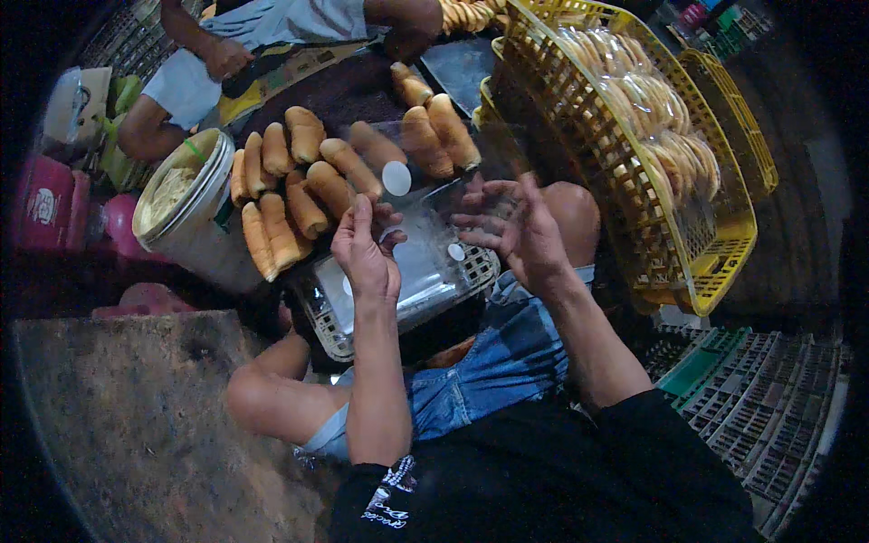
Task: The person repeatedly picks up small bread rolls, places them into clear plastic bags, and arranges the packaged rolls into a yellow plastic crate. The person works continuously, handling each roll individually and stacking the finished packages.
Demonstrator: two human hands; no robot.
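Observation:
My left hand [367,253] pinches the near edge of a clear plastic bag [480,140], which stands up and away from me. A round white label [396,178] shows on it. My right hand [520,226] is to the right of the bag with its fingers spread, somewhat blurred; I see nothing held in it. Below both hands lies a stack of flat clear bags [412,271] on a pale plastic crate [339,344]. Beyond the bag are several long bread rolls [330,185], some seen through the film.
A white bucket [204,213] with pale cream inside stands left of the rolls. At the right, a yellow basket [706,244] holds several bagged breads [638,100]. Another person's hand [226,59] and bare legs are at the far left. A wooden board [163,407] lies at the near left.

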